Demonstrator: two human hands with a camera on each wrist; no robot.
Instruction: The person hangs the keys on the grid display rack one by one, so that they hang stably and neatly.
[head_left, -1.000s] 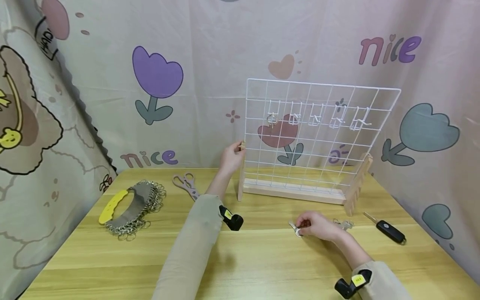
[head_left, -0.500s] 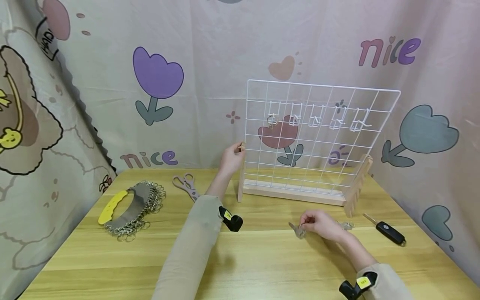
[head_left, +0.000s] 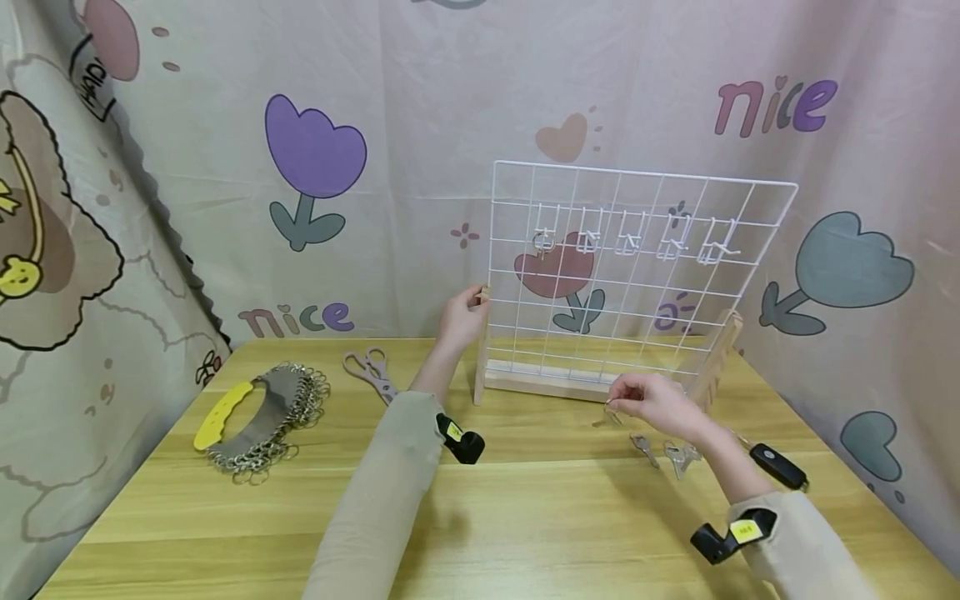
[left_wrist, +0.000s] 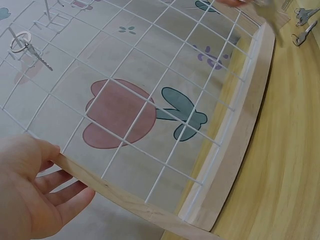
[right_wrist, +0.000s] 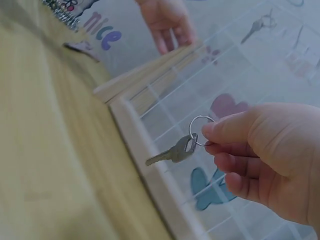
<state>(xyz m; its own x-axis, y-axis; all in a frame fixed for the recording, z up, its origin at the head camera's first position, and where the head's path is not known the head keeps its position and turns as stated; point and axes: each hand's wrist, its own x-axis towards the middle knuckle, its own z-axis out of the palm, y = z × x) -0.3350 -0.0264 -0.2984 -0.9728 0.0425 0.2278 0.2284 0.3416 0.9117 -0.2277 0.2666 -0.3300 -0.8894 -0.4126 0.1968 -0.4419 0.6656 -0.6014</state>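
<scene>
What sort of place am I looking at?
Probably an indoor tabletop workspace, perhaps set up for this job: a wooden table, printed cloth behind it, and a wire rack standing on top.

Table, rack, scissors, chainmail, keys, fob
</scene>
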